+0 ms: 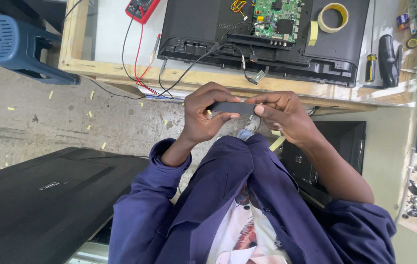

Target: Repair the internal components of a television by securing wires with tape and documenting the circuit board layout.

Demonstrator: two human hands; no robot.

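i see the fingers (220, 116) of both hands pinched on one flat dark strip (233, 107), held level in the air just in front of the worktop (120, 68) edge. the left hand (203, 115) clamps its left end, thumb beneath; the right hand (281, 112) clamps the right end. both sleeves are dark blue. on the worktop beyond lies one opened black television back (198, 24) with one green circuit board (277, 17), one roll of yellow tape (333, 17), one red multimeter (141, 8) with two probe leads, and one yellow-handled screwdriver (371, 66). on the floor i count two more black panels, one to the left (42, 195) and one to the right (340, 142), plus one blue plastic stool (18, 44).
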